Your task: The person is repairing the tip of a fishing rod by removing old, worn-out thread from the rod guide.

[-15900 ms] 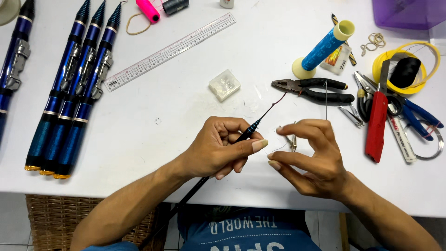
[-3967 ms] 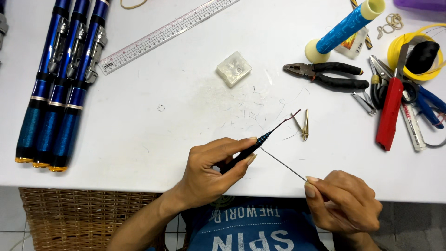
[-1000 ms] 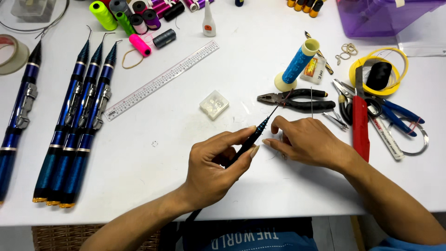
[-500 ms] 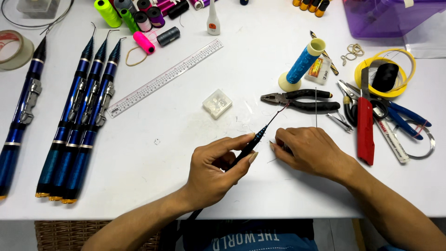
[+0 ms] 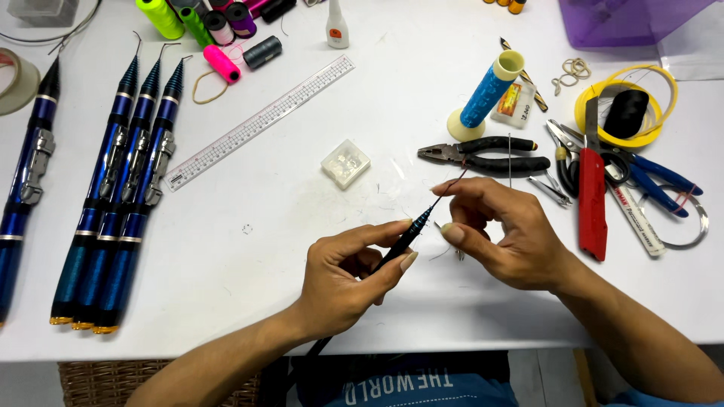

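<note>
My left hand (image 5: 348, 275) grips a thin black rod tip section (image 5: 411, 230) that slants up to the right above the white table (image 5: 249, 264). Its fine wire end (image 5: 455, 179) reaches the fingertips of my right hand (image 5: 501, 234), which pinches it between thumb and forefinger. A small metal piece pokes out below my right fingers; I cannot tell what it is.
Several blue telescopic rods (image 5: 124, 188) lie at the left. A clear ruler (image 5: 260, 120), a small clear box (image 5: 346, 163), black pliers (image 5: 486, 153), a blue-handled spool (image 5: 489, 94), a red cutter (image 5: 593, 192), scissors (image 5: 641, 166) and thread spools (image 5: 219, 30) surround the hands.
My right hand has lifted off the table and closed its fingertips on the rod's wire end. The left hand keeps its hold on the rod.
</note>
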